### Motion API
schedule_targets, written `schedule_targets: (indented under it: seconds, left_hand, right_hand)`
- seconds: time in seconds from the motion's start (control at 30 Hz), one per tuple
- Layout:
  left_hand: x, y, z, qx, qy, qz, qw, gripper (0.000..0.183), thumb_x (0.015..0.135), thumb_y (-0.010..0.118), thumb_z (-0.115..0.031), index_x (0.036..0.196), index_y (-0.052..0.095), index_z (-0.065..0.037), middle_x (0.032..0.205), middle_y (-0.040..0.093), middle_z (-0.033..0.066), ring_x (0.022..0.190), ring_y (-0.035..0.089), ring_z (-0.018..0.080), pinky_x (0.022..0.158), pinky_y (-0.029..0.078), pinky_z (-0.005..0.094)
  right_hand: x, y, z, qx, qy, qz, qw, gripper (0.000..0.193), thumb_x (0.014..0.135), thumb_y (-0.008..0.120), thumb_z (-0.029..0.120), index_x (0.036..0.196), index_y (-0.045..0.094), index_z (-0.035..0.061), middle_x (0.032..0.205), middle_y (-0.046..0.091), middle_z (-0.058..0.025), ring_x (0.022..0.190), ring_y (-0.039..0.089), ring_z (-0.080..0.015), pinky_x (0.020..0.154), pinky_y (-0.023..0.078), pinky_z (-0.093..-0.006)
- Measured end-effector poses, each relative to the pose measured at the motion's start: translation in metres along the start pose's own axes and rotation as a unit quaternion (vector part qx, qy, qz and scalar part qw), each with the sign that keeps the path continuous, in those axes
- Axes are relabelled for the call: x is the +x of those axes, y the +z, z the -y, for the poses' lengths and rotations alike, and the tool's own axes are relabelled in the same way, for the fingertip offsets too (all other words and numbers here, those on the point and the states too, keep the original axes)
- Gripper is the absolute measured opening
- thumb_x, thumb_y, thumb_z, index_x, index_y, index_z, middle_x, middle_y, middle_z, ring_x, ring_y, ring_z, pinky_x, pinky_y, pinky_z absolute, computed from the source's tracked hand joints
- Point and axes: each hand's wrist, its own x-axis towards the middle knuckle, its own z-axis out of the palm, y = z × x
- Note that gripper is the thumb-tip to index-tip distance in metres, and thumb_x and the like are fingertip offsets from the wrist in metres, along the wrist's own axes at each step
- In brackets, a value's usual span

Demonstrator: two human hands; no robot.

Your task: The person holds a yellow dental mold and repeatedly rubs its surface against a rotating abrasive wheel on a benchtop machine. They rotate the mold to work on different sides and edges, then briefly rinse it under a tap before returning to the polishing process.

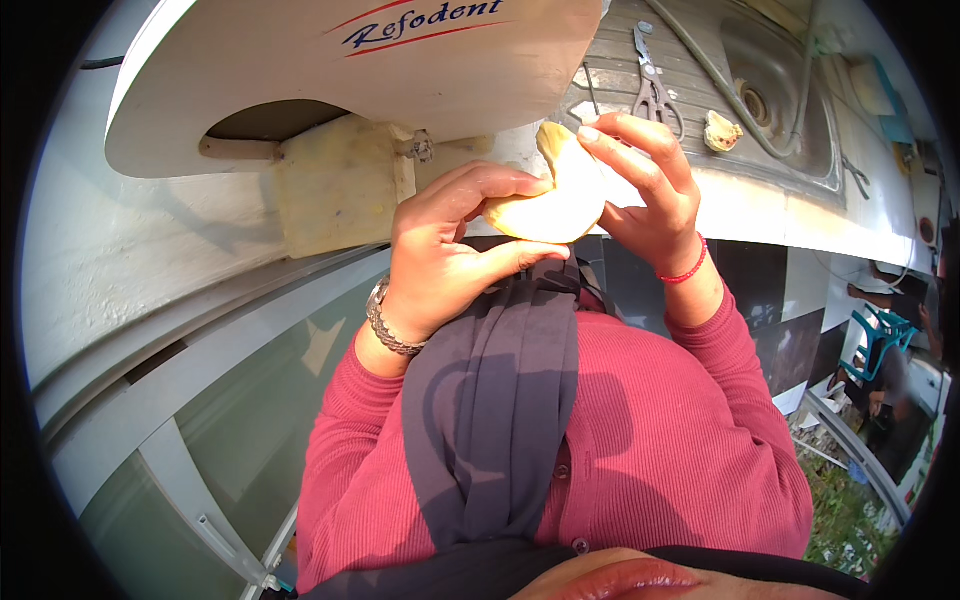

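Both hands hold up a pale yellow, curved, block-like piece (562, 205) that looks like a plaster dental cast, partly washed out by the sunlight. My left hand (440, 235) grips its left end, with the thumb along the lower edge and the fingers over the top. My right hand (650, 185) is closed on its right side, fingertips near the upper tip and the thumb behind. A red string bracelet circles the right wrist; a dark braided one is on the left. Just beyond the cast stands a white machine housing (470, 85) with a dark opening.
A yellowish stained plate (335, 195) juts out below the housing. Right of it, a metal sink (735, 45) has a hose (700, 62) across it. Grey-handled shears (655, 98) and a small cream-coloured piece (722, 132) lie on the drainboard. A teal chair (878, 342) stands far right.
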Motion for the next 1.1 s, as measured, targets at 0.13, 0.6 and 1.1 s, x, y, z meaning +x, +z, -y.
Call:
schedule_targets:
  seconds: [0.13,0.6,1.1]
  left_hand:
    - [-0.007,-0.024,-0.002,-0.067,-0.027,0.020,0.997,0.043,0.066,0.084,-0.006,0.102,0.063,0.003,0.102,0.064,0.0100,0.094,0.063,0.0178,0.082,0.052,0.0286]
    - [-0.035,-0.135,0.007,-0.149,-0.101,-0.043,0.983,0.046,0.073,0.079,-0.005,0.111,0.056,0.005,0.106,0.059,0.0078,0.099,0.058,0.0151,0.089,0.047,0.0273]
    - [-0.025,-0.175,0.031,-0.003,-0.073,-0.002,0.997,0.036,0.082,0.071,-0.016,0.109,0.058,0.002,0.100,0.062,0.0119,0.092,0.061,0.0210,0.079,0.048,0.0300]
  right_hand:
    - [0.007,0.025,0.013,-0.010,0.001,-0.018,1.000,0.046,0.062,0.074,-0.003,0.106,0.063,0.0041,0.099,0.060,-0.0092,0.083,0.061,-0.0246,0.067,0.052,-0.0326]
    - [0.050,0.128,0.071,-0.024,0.067,0.041,0.997,0.043,0.056,0.067,-0.005,0.099,0.060,0.0000,0.089,0.060,-0.0114,0.077,0.060,-0.0293,0.064,0.051,-0.0358]
    - [0.065,0.156,0.089,-0.122,0.140,0.102,0.977,0.035,0.062,0.066,0.000,0.096,0.057,0.0049,0.086,0.052,-0.0090,0.077,0.057,-0.0277,0.062,0.049,-0.0364]
